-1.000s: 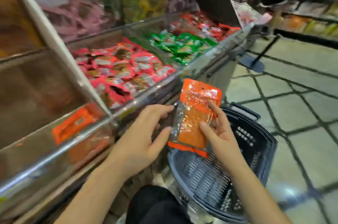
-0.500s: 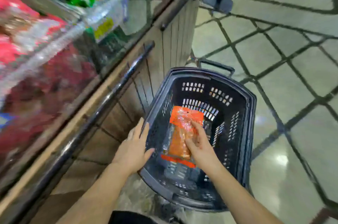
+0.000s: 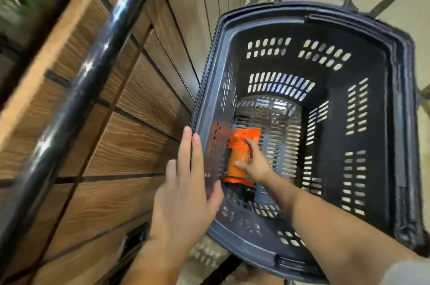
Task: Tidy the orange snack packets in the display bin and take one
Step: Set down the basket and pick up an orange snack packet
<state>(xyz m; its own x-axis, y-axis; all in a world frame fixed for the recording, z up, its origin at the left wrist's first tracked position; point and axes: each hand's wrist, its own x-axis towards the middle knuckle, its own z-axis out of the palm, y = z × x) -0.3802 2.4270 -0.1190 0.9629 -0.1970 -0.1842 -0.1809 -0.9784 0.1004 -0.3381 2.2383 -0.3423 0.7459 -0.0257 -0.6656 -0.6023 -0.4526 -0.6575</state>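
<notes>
1 outstretched right hand (image 3: 254, 166) holds packet (image 3: 237, 153) low inside basket (image 3: 381, 98).

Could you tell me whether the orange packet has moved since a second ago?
Yes. The orange packet was held above the rim of the basket; now the right hand holds it deep inside, near the slotted floor.

Your left hand (image 3: 183, 196), right hand (image 3: 254, 166): bare. Forearms bare along full visible length. Right arm: pale grey sleeve edge (image 3: 407, 272) at lower right corner, blurred; fabric detail illegible.
</notes>
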